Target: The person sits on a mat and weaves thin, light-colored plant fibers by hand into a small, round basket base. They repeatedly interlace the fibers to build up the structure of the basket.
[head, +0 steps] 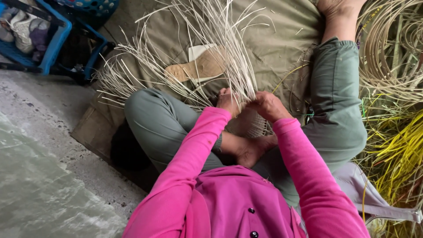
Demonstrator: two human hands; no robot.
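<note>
seated person, legs crossed, pink sleeves, grey-green trousers, seen from above.

left hand (229,101) at centre of view, fingers curled shut around a bunch of pale cane strands (207,39) where they gather. right hand (269,105) just beside it at 3 o'clock, also closed, pinching the same strands at the gathered point. the two hands nearly touch.

the strands fan out from the hands toward 12 and 10 o'clock, long loose ends spreading over a drab olive cloth (282,39) laid on the ground. below the hands, at 6 o'clock from them, a small woven basket piece (253,125) of the same pale cane sits in the lap, partly hidden by the wrists; it rests against a bare foot (251,150).

a tan foot-shaped sole (198,68) lies on the cloth under the fanned strands, at 11 o'clock from the hands, over a pale flat card (198,50).

at 3 o'clock, well apart, coils of natural cane (387,48); below them at 4 o'clock a heap of yellow cane (401,150). at 10 o'clock, far corner, a blue plastic crate (53,48). wet grey concrete floor (39,176) at 8 o'clock.
</note>
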